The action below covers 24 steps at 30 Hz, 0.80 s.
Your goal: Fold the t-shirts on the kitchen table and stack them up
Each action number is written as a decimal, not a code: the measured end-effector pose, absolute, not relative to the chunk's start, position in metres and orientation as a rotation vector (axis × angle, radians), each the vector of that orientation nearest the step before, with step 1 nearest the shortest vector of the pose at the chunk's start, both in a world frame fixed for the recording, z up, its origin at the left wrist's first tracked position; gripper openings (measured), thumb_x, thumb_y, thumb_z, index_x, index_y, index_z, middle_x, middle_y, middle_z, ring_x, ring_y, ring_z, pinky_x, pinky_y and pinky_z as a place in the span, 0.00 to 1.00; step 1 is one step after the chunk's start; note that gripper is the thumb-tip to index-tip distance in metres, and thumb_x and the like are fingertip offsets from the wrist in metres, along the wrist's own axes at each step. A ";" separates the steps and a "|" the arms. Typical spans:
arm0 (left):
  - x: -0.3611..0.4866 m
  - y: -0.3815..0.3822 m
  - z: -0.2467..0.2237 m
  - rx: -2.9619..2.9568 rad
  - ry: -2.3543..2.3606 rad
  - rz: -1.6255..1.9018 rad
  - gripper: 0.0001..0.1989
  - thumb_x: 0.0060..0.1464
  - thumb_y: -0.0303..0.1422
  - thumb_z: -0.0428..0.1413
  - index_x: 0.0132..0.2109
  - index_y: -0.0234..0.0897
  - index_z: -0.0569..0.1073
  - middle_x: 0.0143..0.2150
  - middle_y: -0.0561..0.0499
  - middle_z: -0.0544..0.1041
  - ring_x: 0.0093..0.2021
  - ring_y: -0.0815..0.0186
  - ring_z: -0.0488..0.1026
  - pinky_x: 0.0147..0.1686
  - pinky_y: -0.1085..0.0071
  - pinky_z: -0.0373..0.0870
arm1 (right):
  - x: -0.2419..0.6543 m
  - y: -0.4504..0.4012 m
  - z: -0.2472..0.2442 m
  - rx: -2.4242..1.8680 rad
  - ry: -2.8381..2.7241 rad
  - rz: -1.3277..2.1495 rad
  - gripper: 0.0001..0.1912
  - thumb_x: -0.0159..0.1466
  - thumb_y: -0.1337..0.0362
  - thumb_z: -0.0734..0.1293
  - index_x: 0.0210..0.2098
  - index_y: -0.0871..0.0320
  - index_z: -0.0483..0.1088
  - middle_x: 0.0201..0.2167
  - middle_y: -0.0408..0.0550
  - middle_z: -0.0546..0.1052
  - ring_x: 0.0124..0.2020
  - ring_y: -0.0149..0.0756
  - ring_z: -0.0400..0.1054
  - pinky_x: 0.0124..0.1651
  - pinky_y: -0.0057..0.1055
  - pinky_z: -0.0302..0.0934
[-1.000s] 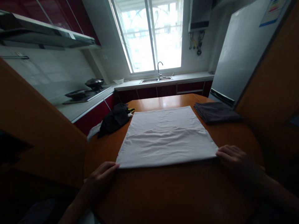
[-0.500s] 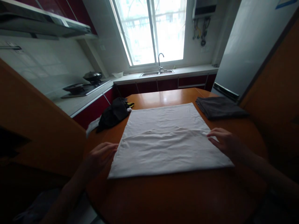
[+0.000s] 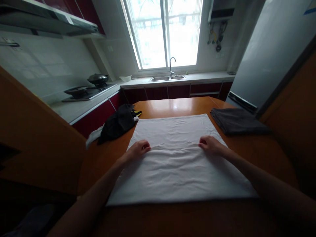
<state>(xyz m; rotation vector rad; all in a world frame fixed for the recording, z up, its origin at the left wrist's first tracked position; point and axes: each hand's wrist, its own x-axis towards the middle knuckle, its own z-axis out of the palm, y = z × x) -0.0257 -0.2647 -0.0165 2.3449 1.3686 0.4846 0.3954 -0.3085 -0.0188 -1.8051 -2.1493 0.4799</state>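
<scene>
One white cloth (image 3: 170, 176) lies spread across our wooden table (image 3: 163, 105), wrinkled, an upper layer's edge crossing its middle. We pinch that edge with both hands, our left hand (image 3: 138, 149) left of centre, our right hand (image 3: 211, 145) right of it. By the far left corner sits a black bundle (image 3: 118, 123); along the right, a folded dark grey cloth (image 3: 239, 121); farther off, a sink (image 3: 170, 78).

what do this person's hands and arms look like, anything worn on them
The left hand and right hand are bare, without gloves. The forearms show no sleeves, watch or bracelet; in this dim light, small details like rings are hard to tell
</scene>
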 end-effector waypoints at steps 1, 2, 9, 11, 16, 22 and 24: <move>-0.026 -0.266 -0.017 2.357 1.357 0.512 0.14 0.58 0.43 0.53 0.34 0.37 0.73 0.32 0.50 0.74 0.32 0.63 0.70 0.34 0.69 0.66 | 0.396 -0.307 -0.020 -1.785 -2.137 0.469 0.09 0.64 0.62 0.65 0.34 0.59 0.77 0.32 0.51 0.81 0.32 0.37 0.72 0.34 0.29 0.59; -0.026 -0.266 -0.018 2.365 1.363 0.541 0.13 0.59 0.42 0.52 0.34 0.37 0.72 0.32 0.49 0.74 0.33 0.63 0.70 0.34 0.69 0.66 | 0.397 -0.306 -0.021 -1.769 -2.123 0.453 0.10 0.64 0.62 0.65 0.34 0.58 0.77 0.32 0.51 0.81 0.32 0.38 0.72 0.35 0.29 0.59; -0.021 -0.276 -0.021 2.523 1.497 0.546 0.10 0.63 0.38 0.51 0.40 0.37 0.74 0.40 0.45 0.75 0.41 0.58 0.73 0.44 0.63 0.70 | 0.395 -0.307 -0.033 -1.807 -2.130 0.306 0.10 0.66 0.61 0.64 0.35 0.59 0.76 0.34 0.52 0.80 0.35 0.39 0.72 0.39 0.31 0.60; -0.015 -0.284 -0.017 2.613 1.498 0.587 0.12 0.65 0.37 0.50 0.46 0.37 0.75 0.45 0.44 0.75 0.47 0.56 0.73 0.50 0.59 0.70 | 0.389 -0.316 -0.031 -1.786 -2.115 0.146 0.11 0.67 0.60 0.63 0.38 0.59 0.75 0.37 0.55 0.79 0.39 0.43 0.72 0.43 0.35 0.62; 0.015 -0.311 -0.017 2.787 1.196 0.429 0.22 0.71 0.40 0.43 0.65 0.38 0.67 0.66 0.41 0.67 0.66 0.56 0.64 0.65 0.58 0.59 | 0.358 -0.345 -0.032 -1.554 -2.237 0.016 0.21 0.72 0.60 0.57 0.57 0.61 0.71 0.55 0.61 0.75 0.56 0.49 0.67 0.59 0.44 0.60; 0.030 -0.317 -0.042 2.811 1.158 0.112 0.34 0.70 0.52 0.37 0.75 0.41 0.48 0.76 0.44 0.45 0.75 0.53 0.40 0.71 0.50 0.41 | 0.342 -0.355 -0.055 -1.561 -2.410 0.208 0.35 0.72 0.47 0.52 0.72 0.60 0.52 0.73 0.59 0.51 0.74 0.50 0.42 0.71 0.54 0.40; 0.028 -0.316 -0.045 2.815 1.167 0.099 0.34 0.70 0.52 0.37 0.75 0.41 0.47 0.76 0.44 0.43 0.76 0.54 0.39 0.71 0.51 0.39 | 0.351 -0.354 -0.058 -1.582 -2.397 0.199 0.36 0.72 0.45 0.50 0.73 0.60 0.50 0.74 0.58 0.49 0.74 0.49 0.39 0.72 0.55 0.37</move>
